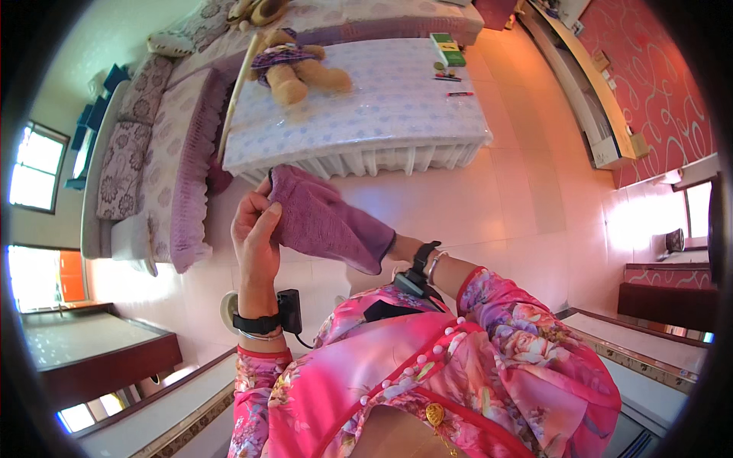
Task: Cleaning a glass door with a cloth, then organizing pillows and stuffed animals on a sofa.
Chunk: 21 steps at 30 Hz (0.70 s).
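A purple microfibre cloth (326,220) with dark edging hangs in front of my body, above the tiled floor. My left hand (259,220) pinches its left edge between thumb and fingers. The cloth drapes over my right hand (404,248), so only the wrist end shows and its fingers are hidden. Both wrists wear black straps with small devices, and bangles. Beyond the cloth stands a low table (395,120) with a patterned cover under clear plastic and a pleated white skirt.
On the table lie a teddy bear (292,71), a green box (448,50), a red marker (460,94) and pens (448,78). A wooden stick (233,109) leans along its left edge. A sofa (166,172) stands left; a long cabinet (584,91) stands right.
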Motion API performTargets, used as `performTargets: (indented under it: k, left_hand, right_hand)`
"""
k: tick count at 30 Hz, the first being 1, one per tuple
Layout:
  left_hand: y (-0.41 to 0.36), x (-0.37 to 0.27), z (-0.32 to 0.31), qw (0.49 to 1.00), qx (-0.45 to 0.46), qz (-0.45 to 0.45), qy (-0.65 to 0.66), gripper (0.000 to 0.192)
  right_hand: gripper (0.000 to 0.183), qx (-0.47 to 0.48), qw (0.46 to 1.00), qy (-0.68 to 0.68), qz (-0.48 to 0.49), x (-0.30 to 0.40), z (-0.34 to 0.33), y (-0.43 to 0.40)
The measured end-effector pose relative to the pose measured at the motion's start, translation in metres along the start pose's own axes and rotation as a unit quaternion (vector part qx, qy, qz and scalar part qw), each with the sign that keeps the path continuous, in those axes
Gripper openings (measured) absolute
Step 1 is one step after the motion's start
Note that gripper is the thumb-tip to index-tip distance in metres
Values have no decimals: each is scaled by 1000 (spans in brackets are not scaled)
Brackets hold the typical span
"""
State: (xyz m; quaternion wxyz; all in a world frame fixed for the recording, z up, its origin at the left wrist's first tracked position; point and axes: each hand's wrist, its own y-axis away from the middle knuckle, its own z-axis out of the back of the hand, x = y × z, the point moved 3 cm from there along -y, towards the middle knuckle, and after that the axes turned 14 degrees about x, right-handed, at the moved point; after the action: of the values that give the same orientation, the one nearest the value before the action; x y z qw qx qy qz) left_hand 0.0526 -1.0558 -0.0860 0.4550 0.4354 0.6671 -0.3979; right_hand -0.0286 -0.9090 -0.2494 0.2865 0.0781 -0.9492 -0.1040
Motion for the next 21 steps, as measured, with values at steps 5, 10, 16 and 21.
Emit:
performTargets:
  k: [5, 10, 16, 21]
  left_hand:
    - [-44, 29, -41, 998, 44, 28, -31, 10]
    - [-72, 72, -109, 962, 230, 97, -106, 7]
    - [-68, 112, -178, 825, 435, 18, -360, 20]
    - [-105, 129, -164, 810, 492, 0, -319, 23]
  right_hand:
    - [36, -306, 935, 162, -73, -37, 175, 113]
    - [64, -156, 968, -45, 190, 26, 91, 104]
    - [62, -146, 882, 303, 329, 42, 58, 97]
    - [60, -226, 862, 326, 316, 77, 76, 102]
